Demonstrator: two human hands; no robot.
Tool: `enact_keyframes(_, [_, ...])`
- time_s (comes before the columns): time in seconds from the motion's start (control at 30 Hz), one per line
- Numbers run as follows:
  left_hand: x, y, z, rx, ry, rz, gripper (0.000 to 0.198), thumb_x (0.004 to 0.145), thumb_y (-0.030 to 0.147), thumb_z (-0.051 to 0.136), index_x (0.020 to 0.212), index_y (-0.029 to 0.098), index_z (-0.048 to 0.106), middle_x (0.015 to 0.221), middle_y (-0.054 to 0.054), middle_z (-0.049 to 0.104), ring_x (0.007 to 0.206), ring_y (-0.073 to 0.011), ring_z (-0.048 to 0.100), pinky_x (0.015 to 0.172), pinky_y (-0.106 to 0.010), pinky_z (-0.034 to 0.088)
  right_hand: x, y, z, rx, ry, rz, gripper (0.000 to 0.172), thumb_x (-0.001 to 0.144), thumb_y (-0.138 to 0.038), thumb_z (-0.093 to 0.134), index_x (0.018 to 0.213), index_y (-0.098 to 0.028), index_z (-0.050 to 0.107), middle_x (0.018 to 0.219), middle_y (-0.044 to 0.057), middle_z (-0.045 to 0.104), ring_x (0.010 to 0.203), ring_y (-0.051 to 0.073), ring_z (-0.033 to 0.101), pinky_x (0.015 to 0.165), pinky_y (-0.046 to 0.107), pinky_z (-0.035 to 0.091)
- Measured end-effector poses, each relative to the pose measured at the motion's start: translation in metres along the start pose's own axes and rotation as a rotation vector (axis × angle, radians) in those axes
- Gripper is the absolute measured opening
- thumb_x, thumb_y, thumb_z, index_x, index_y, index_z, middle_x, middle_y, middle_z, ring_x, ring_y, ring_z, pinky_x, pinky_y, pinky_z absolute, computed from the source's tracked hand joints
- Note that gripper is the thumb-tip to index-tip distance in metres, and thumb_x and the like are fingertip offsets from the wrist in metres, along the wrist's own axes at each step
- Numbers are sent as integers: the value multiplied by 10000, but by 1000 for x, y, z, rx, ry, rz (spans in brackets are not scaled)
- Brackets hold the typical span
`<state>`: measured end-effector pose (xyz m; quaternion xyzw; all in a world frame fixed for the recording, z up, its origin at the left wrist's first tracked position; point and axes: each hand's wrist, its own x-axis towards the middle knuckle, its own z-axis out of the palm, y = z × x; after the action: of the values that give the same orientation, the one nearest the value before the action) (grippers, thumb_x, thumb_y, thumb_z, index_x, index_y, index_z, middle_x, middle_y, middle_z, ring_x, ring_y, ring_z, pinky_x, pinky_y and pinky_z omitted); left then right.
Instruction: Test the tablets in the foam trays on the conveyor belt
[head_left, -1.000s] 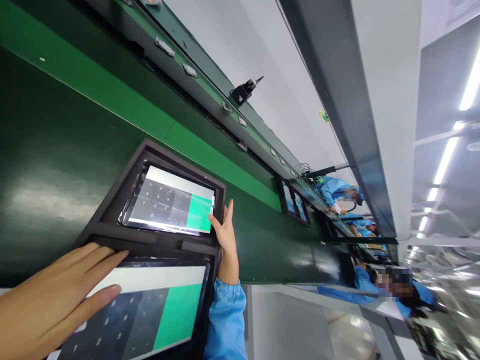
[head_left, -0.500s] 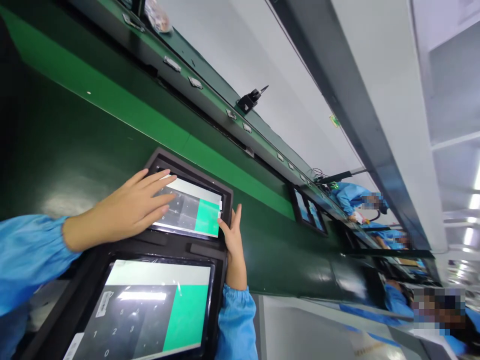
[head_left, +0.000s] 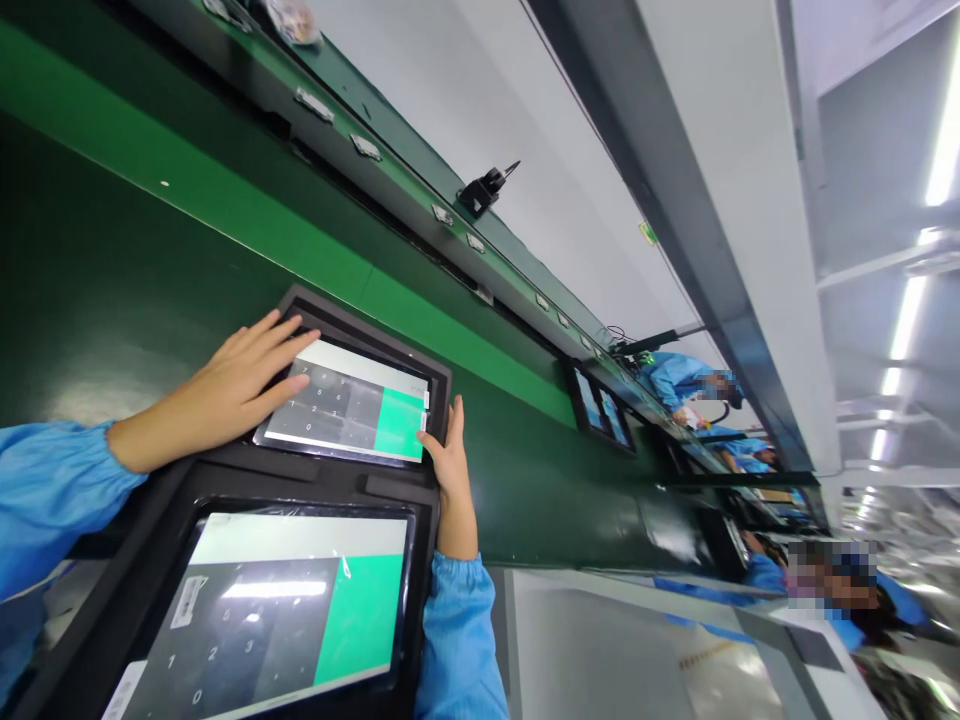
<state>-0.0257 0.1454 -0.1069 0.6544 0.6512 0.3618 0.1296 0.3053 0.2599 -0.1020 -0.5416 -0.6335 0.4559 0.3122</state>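
The nearer tablet (head_left: 262,610) lies screen up in a black tray (head_left: 337,490), below both hands. Beyond it in the tray, the farther tablet (head_left: 352,405) sits between the hands, its screen lit with a number pad. The left hand (head_left: 244,380) is spread flat, clasping nothing, fingers over this tablet's left end. The right hand (head_left: 450,465) has its thumb at the right edge and its fingers straight outside the tray; whether it grips, I cannot tell. Farther off are a black plug (head_left: 484,190) on a shelf (head_left: 517,265), two more screens (head_left: 589,400) and a co-worker in blue (head_left: 671,380).
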Motion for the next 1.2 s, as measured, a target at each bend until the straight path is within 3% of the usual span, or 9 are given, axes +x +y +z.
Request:
enact_keyframes(0.1, [0,-4,1,-114,73,-61,745,976,712,282,1564,255,246,1637,-71,311,1556,-264,163,1268,-524,229,1,-1,2,-6,-1,2,1166,680,-394,771,1625,-227,110,1661,107,289,1505,268,359,1242,461,276])
enact_keyframes(0.3, [-1,1,-2,-165,83,-51,748,957,744,315,1520,252,322,1581,-71,399,1530,-252,244,1263,-495,255,3,0,3,-43,42,16,1093,716,-440,755,1612,-210,174,1668,116,268,1539,266,282,1265,463,194])
enact_keyframes(0.47, [0,12,-13,-141,7,-17,608,1032,552,375,1502,170,320,1563,-120,396,1527,-256,239,1263,-483,251,3,-1,2,-48,19,0,1132,647,-409,796,1598,-222,209,1662,117,283,1513,276,338,1234,475,280])
enact_keyframes(0.7, [-3,14,-22,-121,4,12,597,1037,529,378,1468,115,368,1551,-141,401,1531,-267,213,1276,-488,208,10,-5,12,-49,56,12,1179,711,-595,747,1619,-204,103,1627,141,354,1454,266,435,1226,453,303])
enact_keyframes(0.83, [-24,15,-29,-127,-5,33,569,1036,541,358,1453,156,398,1558,-122,399,1534,-260,210,1268,-525,209,-21,-5,10,-48,38,8,1074,795,-633,660,1623,-231,107,1623,112,373,1466,258,420,1213,471,338])
enact_keyframes(0.9, [-38,14,-30,-134,-64,56,538,1031,552,358,1423,195,447,1566,-96,392,1535,-263,212,1265,-531,217,-43,-12,11,-83,58,-14,1035,798,-587,697,1616,-243,163,1661,94,295,1527,267,303,1255,499,238])
enact_keyframes(0.97, [-47,13,-30,-144,-96,68,510,1031,544,371,1410,216,465,1571,-75,387,1536,-257,212,1270,-515,212,-60,-24,14,-209,65,-120,847,853,-530,676,1575,-276,311,1694,44,207,1571,264,164,1280,516,126])
enact_keyframes(1.07, [-52,11,-28,-158,-87,64,515,1028,542,391,1428,221,439,1574,-70,380,1533,-243,221,1278,-489,201,-70,-44,26,-498,-73,-376,422,980,-461,529,1386,-362,586,1693,-78,192,1588,268,37,1273,573,43])
enact_keyframes(1.2, [-50,10,-29,-148,-94,50,521,1030,546,386,1427,212,433,1571,-74,382,1530,-238,224,1280,-474,200,-70,-57,43,-656,-271,-473,345,1006,-424,491,1313,-404,648,1680,-120,210,1586,316,-17,1231,674,-23])
